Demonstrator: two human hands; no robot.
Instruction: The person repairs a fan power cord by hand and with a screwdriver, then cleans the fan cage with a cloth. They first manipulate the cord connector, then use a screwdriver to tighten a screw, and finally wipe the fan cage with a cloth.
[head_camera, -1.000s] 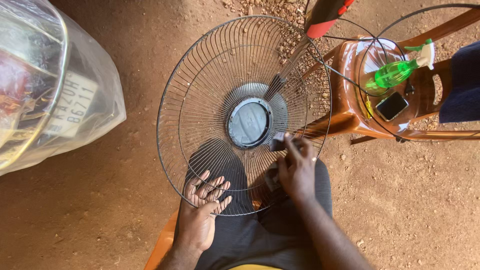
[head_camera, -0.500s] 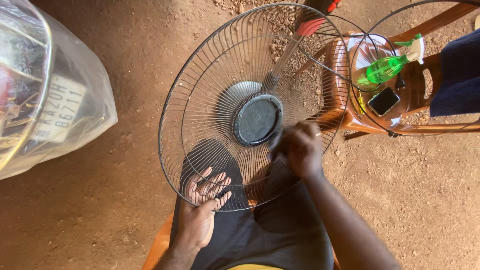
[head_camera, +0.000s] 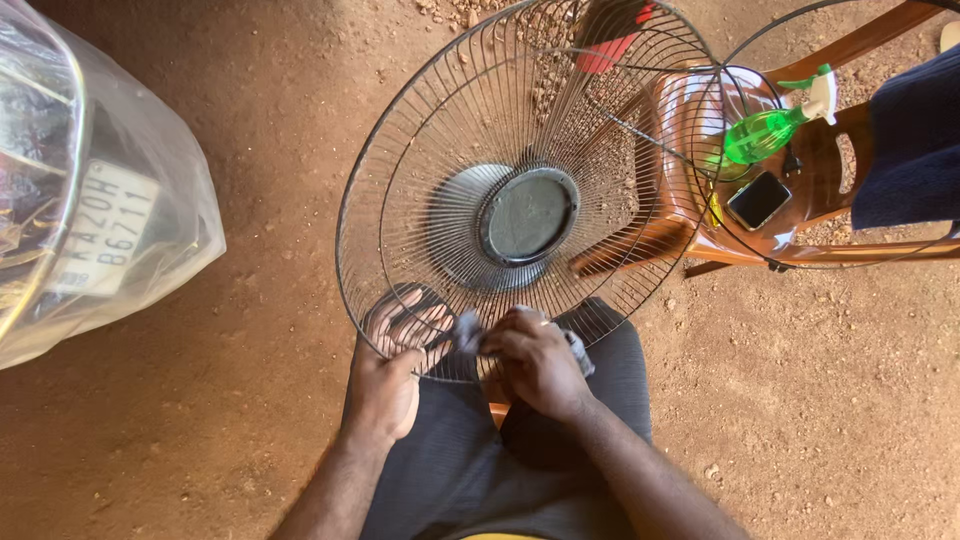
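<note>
While both hands pinch fan guard (head_camera: 530, 190) — grey cloth (head_camera: 468, 330) half-hidden under right.

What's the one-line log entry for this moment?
left hand: grips fan guard rim | right hand: presses grey cloth on wires
</note>
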